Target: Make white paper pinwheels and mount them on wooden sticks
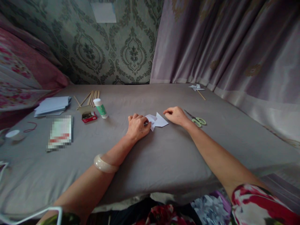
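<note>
A white folded paper pinwheel lies on the grey cloth in front of me. My left hand, a pale bangle on its wrist, is closed on the pinwheel's left side, with thumb and fingers pinched near its middle. Just right of the paper, my right hand hovers with its fingers drawn together in a pinch. Whatever it may hold is too small to make out. Scissors with light green handles lie beside the right wrist.
Left of centre stand a glue stick and an open small red box, with wooden sticks behind. A paper stack lies farther left. Another pinwheel on a stick lies far right. Below the edge, a purple bin holds paper scraps.
</note>
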{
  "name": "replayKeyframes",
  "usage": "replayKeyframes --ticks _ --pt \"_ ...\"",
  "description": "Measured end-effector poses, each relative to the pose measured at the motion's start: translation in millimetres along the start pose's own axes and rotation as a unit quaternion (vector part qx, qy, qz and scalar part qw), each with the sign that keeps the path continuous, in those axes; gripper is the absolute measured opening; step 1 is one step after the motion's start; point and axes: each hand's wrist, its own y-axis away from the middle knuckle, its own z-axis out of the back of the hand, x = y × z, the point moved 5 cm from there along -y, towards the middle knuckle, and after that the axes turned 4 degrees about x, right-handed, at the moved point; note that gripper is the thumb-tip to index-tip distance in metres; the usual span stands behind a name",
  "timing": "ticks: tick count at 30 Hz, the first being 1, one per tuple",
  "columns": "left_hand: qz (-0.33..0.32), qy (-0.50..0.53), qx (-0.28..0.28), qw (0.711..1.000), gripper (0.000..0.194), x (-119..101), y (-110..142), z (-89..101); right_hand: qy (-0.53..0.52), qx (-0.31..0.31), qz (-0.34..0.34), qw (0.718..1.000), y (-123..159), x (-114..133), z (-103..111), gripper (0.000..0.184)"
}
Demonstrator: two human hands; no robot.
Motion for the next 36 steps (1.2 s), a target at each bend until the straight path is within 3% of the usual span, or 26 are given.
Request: replayKeyframes --ticks 5,18,21,27,32,36 --pt "0.026 -0.008 0.041 0.999 0.029 0.0 -1.4 -2.1 -0.06 -0.008 -0.071 0.996 12.5 -20.2 -9.7 0.026" --pt "0.102 0.039 0.046 0.993 0.021 11.7 -5.3 -2.1 -0.129 0.023 -0.061 0.989 26.5 -15.9 -13.5 0.027" --pt "0.111 0.067 0.038 0.991 0.023 19.0 -6.6 3.9 -0.128 0.011 -0.019 0.992 30.9 -7.7 -7.8 0.026" --pt "0.152 0.218 0.033 0.963 0.029 35.7 -9.0 5.6 -0.049 0.018 0.165 0.985 46.7 25.2 -7.5 0.035" --pt "0.169 0.322 0.005 0.932 0.034 43.7 -9.8 0.2 0.006 0.03 0.2 0.979 56.4 41.0 -14.3 0.03" --pt "0.171 0.34 -0.013 0.924 0.033 48.0 -10.5 -1.3 0.044 0.026 0.226 0.973 59.9 47.6 -15.0 0.019"
